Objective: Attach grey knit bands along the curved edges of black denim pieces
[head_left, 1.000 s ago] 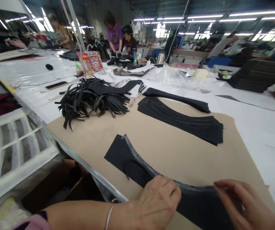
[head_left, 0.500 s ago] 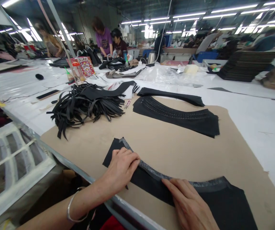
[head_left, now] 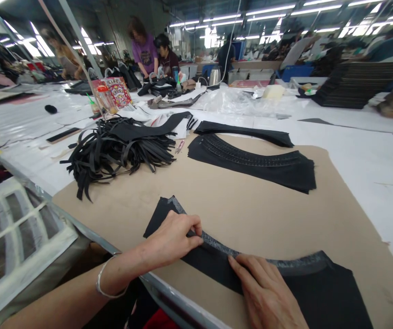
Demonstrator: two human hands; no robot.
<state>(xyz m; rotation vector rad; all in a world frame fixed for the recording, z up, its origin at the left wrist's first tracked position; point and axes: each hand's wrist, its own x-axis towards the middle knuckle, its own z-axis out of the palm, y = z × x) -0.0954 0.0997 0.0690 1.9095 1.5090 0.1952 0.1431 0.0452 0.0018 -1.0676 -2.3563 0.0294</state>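
Observation:
A long curved black panel (head_left: pixel 329 292) lies across the tan sheet (head_left: pixel 141 192) in front of me, with a rough grey band (head_left: pixel 295 267) along its concave edge. My left hand (head_left: pixel 175 233) is on the left part of this panel, thumb and forefinger pinched at the grey band. Farther right, my right hand (head_left: pixel 268 292) rests on the panel with fingers stretched out and fingertips at the band's lower side. What lies under the right palm is hidden.
Beyond are curved black pieces with stitch-like rows (head_left: pixel 251 160) and a narrow black stack (head_left: pixel 244 133). A heap of black strips (head_left: pixel 121 148) lies left, beside small snips (head_left: pixel 180 146). The table edge (head_left: pixel 96 235) runs near my left forearm. Other people work behind.
My left hand's fingers have shifted slightly down on the band, the thumb now lower and the forefinger more curled. The right hand stays nearly in place. The view has moved a little.

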